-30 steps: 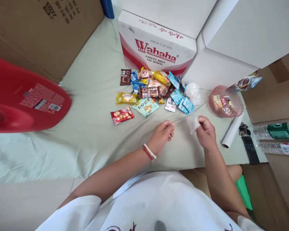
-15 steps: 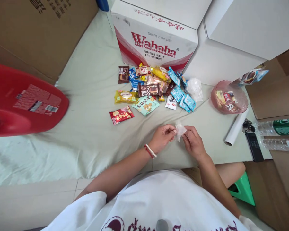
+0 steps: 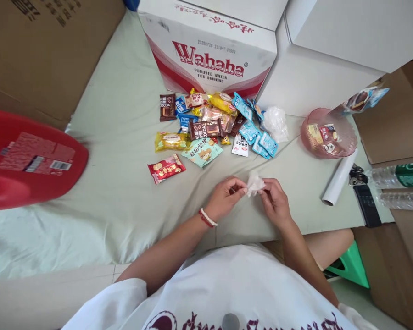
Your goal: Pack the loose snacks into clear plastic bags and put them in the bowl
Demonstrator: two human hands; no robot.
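Note:
Between my hands is a small crumpled piece of thin, clear plastic, like a plastic bag [image 3: 254, 184]. My left hand [image 3: 226, 196] pinches its left side between thumb and fingers. On its right side, my right hand [image 3: 276, 200] grips it the same way. Beyond the hands lies a pile of wrapped snacks: a brown cocoa packet [image 3: 206, 129], a green packet [image 3: 202, 151], a red packet [image 3: 167, 168], a yellow packet [image 3: 172, 141] and light-blue sachets [image 3: 269, 143]. A bunched clear plastic bag [image 3: 275, 124] rests at the pile's right.
A Wahaha water carton [image 3: 209, 55] stands behind the snacks. At the right are a pink bowl [image 3: 309, 137] holding packets, a white roll [image 3: 339, 178], keys [image 3: 358, 174], a black phone-like object [image 3: 366, 206] and plastic bottles [image 3: 385, 177]. A large red jug [image 3: 37, 160] lies left.
The plastic piece now looks spread a little differently between my fingers, and both hands still hold it. The whole view has shifted slightly; the snacks lie in the same arrangement.

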